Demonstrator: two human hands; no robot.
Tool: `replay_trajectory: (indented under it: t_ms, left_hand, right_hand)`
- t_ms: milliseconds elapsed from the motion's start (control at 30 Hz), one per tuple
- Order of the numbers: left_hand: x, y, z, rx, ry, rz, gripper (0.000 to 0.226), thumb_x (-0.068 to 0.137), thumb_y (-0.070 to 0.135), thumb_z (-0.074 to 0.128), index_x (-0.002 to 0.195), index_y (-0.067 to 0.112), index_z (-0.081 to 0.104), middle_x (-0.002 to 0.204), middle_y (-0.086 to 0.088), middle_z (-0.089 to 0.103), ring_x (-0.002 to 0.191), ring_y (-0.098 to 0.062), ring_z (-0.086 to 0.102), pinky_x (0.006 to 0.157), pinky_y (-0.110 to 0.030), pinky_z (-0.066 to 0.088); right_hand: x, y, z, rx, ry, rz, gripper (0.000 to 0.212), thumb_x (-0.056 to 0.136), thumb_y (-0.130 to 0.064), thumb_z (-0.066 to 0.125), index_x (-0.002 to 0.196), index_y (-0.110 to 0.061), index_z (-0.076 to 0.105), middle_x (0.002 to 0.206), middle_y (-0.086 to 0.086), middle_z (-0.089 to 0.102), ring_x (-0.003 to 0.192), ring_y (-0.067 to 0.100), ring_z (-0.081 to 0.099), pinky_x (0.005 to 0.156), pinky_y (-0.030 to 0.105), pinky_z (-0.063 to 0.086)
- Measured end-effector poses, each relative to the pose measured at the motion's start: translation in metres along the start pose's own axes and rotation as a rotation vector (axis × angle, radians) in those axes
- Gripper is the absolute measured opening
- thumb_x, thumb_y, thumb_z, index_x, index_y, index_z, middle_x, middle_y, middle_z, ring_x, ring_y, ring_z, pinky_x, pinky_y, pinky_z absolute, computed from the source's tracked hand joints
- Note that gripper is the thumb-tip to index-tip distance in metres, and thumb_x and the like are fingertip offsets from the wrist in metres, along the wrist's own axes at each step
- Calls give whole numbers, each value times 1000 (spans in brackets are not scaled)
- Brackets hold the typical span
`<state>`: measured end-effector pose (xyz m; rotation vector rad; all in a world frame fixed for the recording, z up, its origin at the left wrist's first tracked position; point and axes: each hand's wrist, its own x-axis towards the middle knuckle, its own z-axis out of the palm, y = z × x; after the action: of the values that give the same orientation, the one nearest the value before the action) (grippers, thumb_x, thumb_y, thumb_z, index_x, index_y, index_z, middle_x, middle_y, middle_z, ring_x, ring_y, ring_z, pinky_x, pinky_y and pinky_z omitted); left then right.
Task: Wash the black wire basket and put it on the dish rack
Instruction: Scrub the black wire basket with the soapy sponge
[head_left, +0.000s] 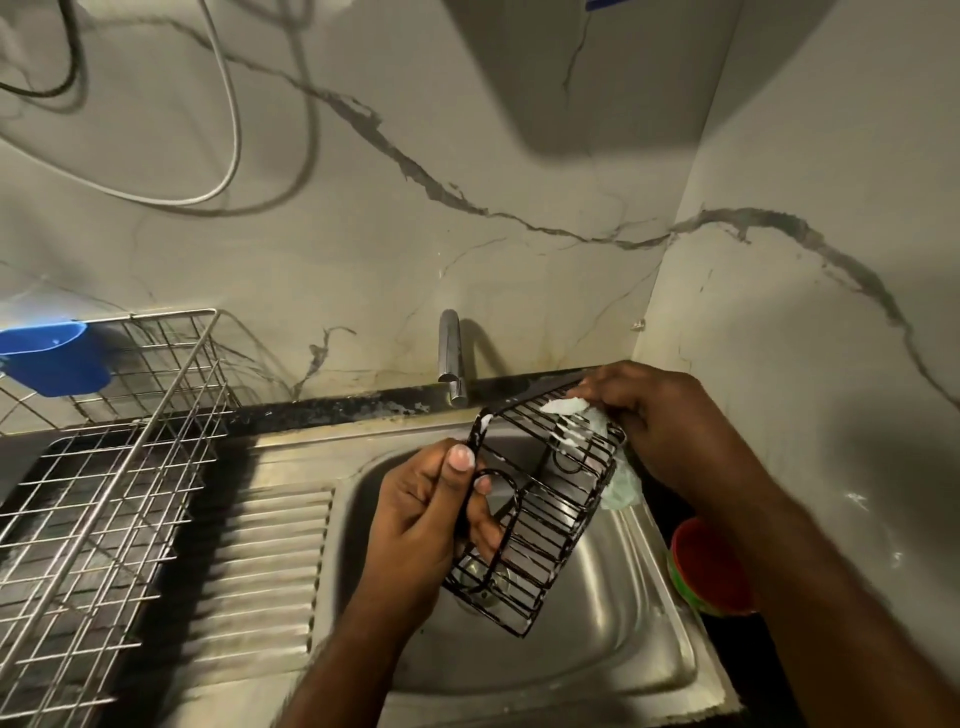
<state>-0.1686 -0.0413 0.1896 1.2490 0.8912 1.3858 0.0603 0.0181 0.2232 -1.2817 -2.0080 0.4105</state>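
The black wire basket (540, 514) hangs tilted over the steel sink (623, 623), with white soap foam on its upper bars. My left hand (431, 519) grips its left side, thumb on the rim. At the basket's top right corner my right hand (670, 426) holds a pale soapy scrubbing cloth (618, 483) against the wires. The metal dish rack (104, 467) stands on the counter to the left.
A chrome tap (451, 358) rises behind the sink, with no water visible. A blue plastic cup (57, 358) hangs on the rack's back edge. A red and green bowl (711, 566) sits right of the sink. A ribbed drainboard (270, 561) lies between rack and basin.
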Motion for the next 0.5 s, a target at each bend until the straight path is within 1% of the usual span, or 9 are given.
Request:
replay_trajectory:
  t_ms: [67, 133, 167, 200, 267, 300, 400, 433, 500]
  left_hand:
    - [2, -2, -1, 28, 27, 5, 37, 102, 27, 45, 75, 6, 59, 48, -11, 54, 38, -14, 54, 42, -17, 44]
    - [4, -5, -3, 64, 53, -1, 42, 103, 38, 49, 74, 10, 61, 47, -11, 54, 37, -18, 51, 40, -23, 42]
    - [4, -6, -4, 73, 60, -10, 42, 102, 42, 50, 75, 11, 61, 47, -12, 54, 37, -22, 49, 39, -27, 42]
    - [4, -7, -5, 72, 66, -19, 42, 102, 44, 51, 75, 12, 62, 47, -13, 54, 36, -26, 46, 39, -36, 42]
    - [3, -8, -7, 46, 84, -34, 45, 104, 44, 52, 76, 11, 62, 46, -14, 51, 34, -27, 45, 40, -53, 42]
    - [3, -8, -6, 33, 96, -36, 47, 106, 43, 51, 76, 10, 61, 45, -14, 50, 33, -25, 45, 40, -54, 43]
    - [1, -6, -2, 2, 96, -35, 40, 100, 38, 48, 76, 8, 59, 43, -12, 48, 31, -20, 49, 34, -34, 48]
    - [0, -6, -1, 0, 87, -32, 40, 100, 38, 48, 76, 10, 60, 43, -10, 49, 32, -19, 50, 34, -36, 51]
    - [-1, -7, -1, 28, 65, 2, 44, 103, 47, 51, 75, 15, 62, 45, -6, 51, 34, -18, 52, 36, -50, 53]
  right_hand:
    - [-5, -11, 0, 39, 24, -21, 48, 83, 17, 63, 108, -22, 77, 111, -13, 70, 104, 3, 65, 91, 8, 45]
    - [-13, -30, -2, 89, 6, -147, 53, 81, 19, 64, 110, -23, 76, 115, -12, 69, 111, 1, 63, 94, 16, 49]
    - [-18, -37, -3, 96, -13, -228, 52, 81, 19, 64, 110, -22, 76, 117, -10, 69, 114, 2, 62, 94, 17, 49]
    - [-22, -41, -3, 87, -23, -302, 49, 82, 18, 64, 109, -21, 77, 118, -7, 68, 116, 4, 61, 94, 17, 48]
    - [-29, -37, -5, 74, 2, -377, 43, 84, 15, 64, 106, -19, 78, 120, -3, 67, 118, 8, 61, 94, 21, 50]
    - [-31, -31, -5, 105, 24, -373, 42, 84, 16, 65, 105, -17, 79, 120, -1, 67, 118, 11, 62, 94, 26, 52]
    - [-33, -12, 1, 265, 79, -338, 34, 83, 16, 67, 101, -10, 78, 118, 7, 69, 113, 23, 66, 92, 40, 55]
    - [-34, -8, 5, 301, 100, -321, 32, 83, 16, 67, 99, -9, 78, 117, 8, 69, 112, 24, 67, 92, 40, 55]
    - [-35, 0, 12, 356, 143, -249, 32, 84, 18, 65, 99, -9, 77, 116, 3, 71, 112, 23, 67, 93, 38, 54]
